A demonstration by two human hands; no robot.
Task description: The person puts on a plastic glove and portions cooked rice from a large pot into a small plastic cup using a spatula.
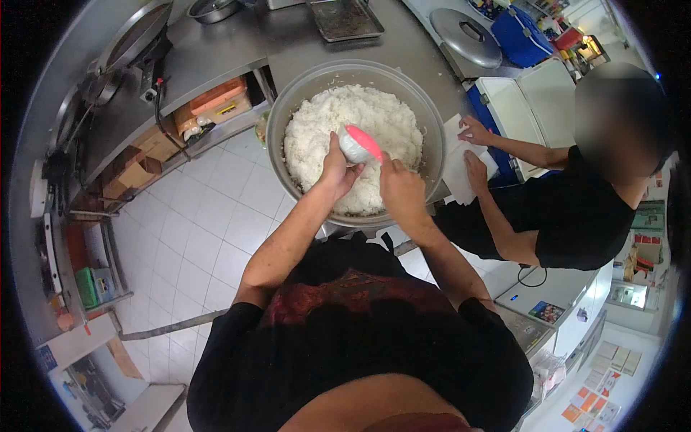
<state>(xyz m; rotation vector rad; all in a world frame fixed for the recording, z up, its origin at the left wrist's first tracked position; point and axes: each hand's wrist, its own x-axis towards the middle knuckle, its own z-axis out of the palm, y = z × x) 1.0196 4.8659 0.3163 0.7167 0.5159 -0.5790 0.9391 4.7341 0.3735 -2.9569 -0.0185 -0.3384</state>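
Observation:
A wide metal pot [277, 137] full of cooked white rice [317, 122] stands right in front of me. Above the rice, my left hand [337, 167] is wrapped around a small whitish bowl [353, 153], tilted toward my right hand. My right hand [402, 189] grips the handle of a pink rice paddle [363, 139]. The paddle's flat blade lies over the mouth of the bowl, so what the bowl contains is mostly hidden.
To the right, a co-worker [547, 209] handles white paper sheets [461, 169] beside a blue cooler box [493, 122] with its lid raised. Behind the pot are a metal tray [345, 19] and a large pot lid [466, 37]. A steel counter [216, 54] runs to the left.

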